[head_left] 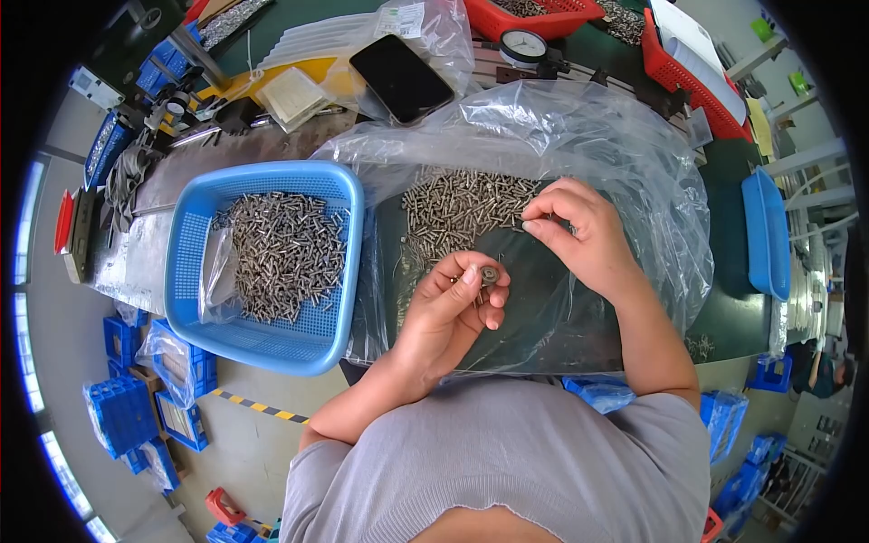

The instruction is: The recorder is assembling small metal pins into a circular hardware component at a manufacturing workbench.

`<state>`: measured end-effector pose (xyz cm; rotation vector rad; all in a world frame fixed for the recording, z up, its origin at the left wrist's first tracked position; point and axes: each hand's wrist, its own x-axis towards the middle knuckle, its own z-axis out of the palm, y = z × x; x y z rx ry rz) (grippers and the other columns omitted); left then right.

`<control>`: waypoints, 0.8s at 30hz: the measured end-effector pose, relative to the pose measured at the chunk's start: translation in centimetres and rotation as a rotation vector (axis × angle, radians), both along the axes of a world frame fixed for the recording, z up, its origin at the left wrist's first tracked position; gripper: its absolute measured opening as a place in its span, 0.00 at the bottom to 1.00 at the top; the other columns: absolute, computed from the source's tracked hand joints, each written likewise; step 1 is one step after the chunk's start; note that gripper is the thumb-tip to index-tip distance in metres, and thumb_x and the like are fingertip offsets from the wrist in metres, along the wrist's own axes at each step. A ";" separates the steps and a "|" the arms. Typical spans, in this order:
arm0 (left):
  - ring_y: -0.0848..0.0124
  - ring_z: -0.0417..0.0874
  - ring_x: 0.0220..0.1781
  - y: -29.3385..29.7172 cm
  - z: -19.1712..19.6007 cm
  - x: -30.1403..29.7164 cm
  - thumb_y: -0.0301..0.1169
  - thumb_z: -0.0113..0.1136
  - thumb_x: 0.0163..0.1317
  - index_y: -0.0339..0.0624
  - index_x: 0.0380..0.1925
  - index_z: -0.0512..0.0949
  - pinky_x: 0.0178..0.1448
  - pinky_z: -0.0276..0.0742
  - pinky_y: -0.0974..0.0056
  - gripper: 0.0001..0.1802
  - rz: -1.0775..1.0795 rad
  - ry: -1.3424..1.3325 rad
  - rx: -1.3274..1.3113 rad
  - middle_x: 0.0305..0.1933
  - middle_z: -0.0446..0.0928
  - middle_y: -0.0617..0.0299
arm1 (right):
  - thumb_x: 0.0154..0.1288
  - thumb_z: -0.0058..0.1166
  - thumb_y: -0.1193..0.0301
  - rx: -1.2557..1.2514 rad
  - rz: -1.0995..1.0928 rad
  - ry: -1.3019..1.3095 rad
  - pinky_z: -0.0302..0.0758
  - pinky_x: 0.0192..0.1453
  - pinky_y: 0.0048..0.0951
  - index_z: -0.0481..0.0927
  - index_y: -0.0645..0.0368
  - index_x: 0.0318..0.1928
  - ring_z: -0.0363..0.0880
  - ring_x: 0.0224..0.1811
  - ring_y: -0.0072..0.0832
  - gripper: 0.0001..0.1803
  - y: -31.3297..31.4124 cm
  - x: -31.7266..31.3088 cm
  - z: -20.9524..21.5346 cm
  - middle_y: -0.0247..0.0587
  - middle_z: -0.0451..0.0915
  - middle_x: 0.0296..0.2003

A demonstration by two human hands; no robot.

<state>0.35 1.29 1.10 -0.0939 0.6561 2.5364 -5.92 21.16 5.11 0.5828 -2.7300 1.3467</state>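
My left hand (444, 312) is closed around a small round metal part with a hole in its middle (490, 274), held between thumb and fingers. To its upper right, my right hand (584, 235) pinches a small metal pin (519, 229) at its fingertips; the fingers hide most of it. Just beyond both hands lies a pile of small metal pins (462, 206), spread on clear plastic sheeting (634, 163) over the dark green tabletop (543, 335). Left of my left hand stands a blue perforated basket (355, 271) with many similar pins and a clear bag (217, 271) inside.
A black phone (402, 78) lies behind the pile on plastic. Farther back are a dial gauge (522, 47) and a red basket (480, 16). Another red basket (670, 68) holds papers at the back right. A blue tray (766, 235) stands at the right edge.
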 end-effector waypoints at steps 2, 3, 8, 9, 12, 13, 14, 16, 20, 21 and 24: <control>0.72 0.72 0.37 -0.1 -0.1 -0.1 0.36 0.52 0.68 0.40 0.44 0.73 0.36 0.69 0.70 0.12 -0.010 0.017 -0.003 0.43 0.74 0.56 | 0.51 0.62 0.77 0.114 0.041 0.078 0.72 0.42 0.30 0.79 0.60 0.33 0.77 0.37 0.32 0.07 0.1 -0.3 -0.4 0.37 0.77 0.32; 0.73 0.73 0.37 -0.1 0.0 -0.1 0.35 0.52 0.68 0.40 0.44 0.73 0.37 0.71 0.69 0.11 -0.010 0.008 0.013 0.42 0.74 0.56 | 0.50 0.62 0.77 0.227 0.082 0.155 0.73 0.42 0.31 0.79 0.59 0.32 0.76 0.38 0.34 0.08 0.1 -0.3 -0.6 0.37 0.76 0.31; 0.72 0.72 0.37 -0.1 0.1 0.0 0.36 0.52 0.68 0.41 0.44 0.74 0.36 0.69 0.69 0.11 -0.015 0.010 -0.001 0.42 0.74 0.56 | 0.48 0.63 0.72 0.342 0.100 0.257 0.72 0.42 0.35 0.79 0.55 0.29 0.74 0.37 0.35 0.07 -0.2 -0.5 -1.7 0.34 0.75 0.30; 0.72 0.72 0.37 0.0 0.1 0.0 0.36 0.52 0.68 0.41 0.43 0.74 0.36 0.69 0.69 0.11 -0.013 0.008 -0.002 0.42 0.74 0.56 | 0.48 0.63 0.72 0.358 0.112 0.274 0.72 0.42 0.35 0.79 0.54 0.29 0.73 0.37 0.35 0.07 -0.2 -0.5 -1.8 0.34 0.74 0.30; 0.72 0.71 0.37 -0.1 0.2 0.0 0.35 0.52 0.68 0.41 0.43 0.73 0.36 0.69 0.69 0.11 -0.012 0.010 -0.008 0.42 0.74 0.56 | 0.48 0.63 0.70 0.377 0.125 0.275 0.71 0.42 0.35 0.79 0.53 0.30 0.73 0.37 0.34 0.07 -0.6 -0.2 -1.4 0.33 0.74 0.30; 0.73 0.71 0.36 -0.1 0.2 0.0 0.35 0.52 0.68 0.41 0.43 0.73 0.36 0.68 0.69 0.11 -0.015 0.017 -0.010 0.42 0.74 0.56 | 0.48 0.63 0.70 0.376 0.123 0.272 0.71 0.42 0.35 0.79 0.53 0.30 0.73 0.37 0.34 0.07 -0.7 -0.1 -1.5 0.33 0.74 0.30; 0.73 0.71 0.36 -0.1 0.2 0.0 0.35 0.52 0.68 0.41 0.43 0.73 0.36 0.68 0.69 0.11 -0.017 0.015 -0.012 0.42 0.74 0.56 | 0.48 0.63 0.70 0.381 0.121 0.293 0.71 0.42 0.35 0.79 0.53 0.30 0.73 0.38 0.34 0.08 -0.8 -0.1 -1.6 0.33 0.74 0.30; 0.74 0.73 0.36 -0.1 0.3 -0.1 0.32 0.50 0.69 0.40 0.44 0.73 0.37 0.71 0.69 0.09 -0.013 0.004 0.013 0.41 0.74 0.57 | 0.48 0.63 0.69 0.386 0.116 0.310 0.71 0.43 0.36 0.79 0.53 0.30 0.73 0.38 0.34 0.08 -1.0 0.0 -1.7 0.33 0.74 0.29; 0.74 0.73 0.36 0.0 0.3 -0.1 0.33 0.50 0.69 0.41 0.44 0.73 0.37 0.71 0.69 0.09 -0.007 -0.003 0.004 0.41 0.74 0.58 | 0.53 0.61 0.73 0.181 0.142 0.134 0.72 0.41 0.31 0.78 0.57 0.31 0.75 0.34 0.32 0.06 -1.3 0.5 -0.9 0.33 0.76 0.31; 0.74 0.73 0.36 0.0 0.3 -0.1 0.33 0.50 0.69 0.41 0.44 0.73 0.37 0.71 0.69 0.10 -0.004 -0.008 0.001 0.40 0.74 0.58 | 0.56 0.60 0.74 -0.016 0.140 -0.050 0.73 0.40 0.28 0.78 0.59 0.31 0.76 0.33 0.29 0.04 -1.4 0.7 -0.5 0.33 0.77 0.31; 0.74 0.73 0.36 -0.2 0.1 0.0 0.34 0.50 0.70 0.41 0.45 0.73 0.36 0.70 0.69 0.10 -0.001 -0.009 -0.001 0.40 0.74 0.58 | 0.62 0.56 0.77 -0.571 0.212 -0.561 0.71 0.41 0.20 0.78 0.61 0.35 0.75 0.36 0.19 0.01 -1.4 1.1 0.2 0.32 0.74 0.31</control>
